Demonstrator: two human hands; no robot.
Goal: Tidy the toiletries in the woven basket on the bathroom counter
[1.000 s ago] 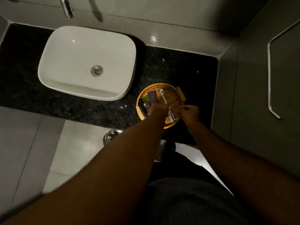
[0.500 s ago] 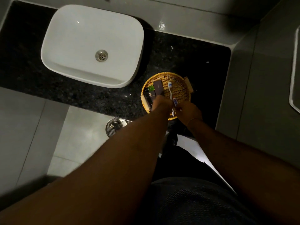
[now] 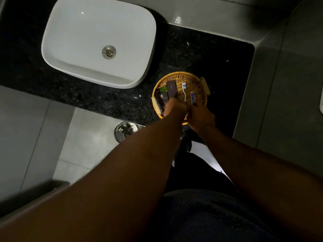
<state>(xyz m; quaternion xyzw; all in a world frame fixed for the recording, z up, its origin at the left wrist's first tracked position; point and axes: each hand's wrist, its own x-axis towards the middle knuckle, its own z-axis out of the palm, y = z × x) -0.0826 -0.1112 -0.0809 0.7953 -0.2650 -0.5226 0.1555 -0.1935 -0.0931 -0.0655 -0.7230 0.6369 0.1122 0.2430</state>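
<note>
A round woven basket [image 3: 174, 76] sits on the black counter, right of the sink. In it lie a brown box [image 3: 171, 88], a green item [image 3: 163, 88], a black box [image 3: 162, 99], a white toothbrush [image 3: 184, 90] and a small white-and-blue tube [image 3: 192, 97]. My left hand [image 3: 175, 107] rests curled over the basket's near left part, covering the near ends of the boxes; what it holds is hidden. My right hand [image 3: 201, 116] is at the near right rim, fingertips pinched on the tube's near end.
A white basin [image 3: 90, 32] with a metal drain stands at the left on the dark granite counter [image 3: 218, 67]. A grey wall [image 3: 283, 84] closes the right side. Below the counter edge, a steel bin [image 3: 122, 131] stands on the tiled floor.
The view has tilted down and closer. The small tube has moved from near the rim farther into the basket, beside the toothbrush. My left hand has stayed over the boxes.
</note>
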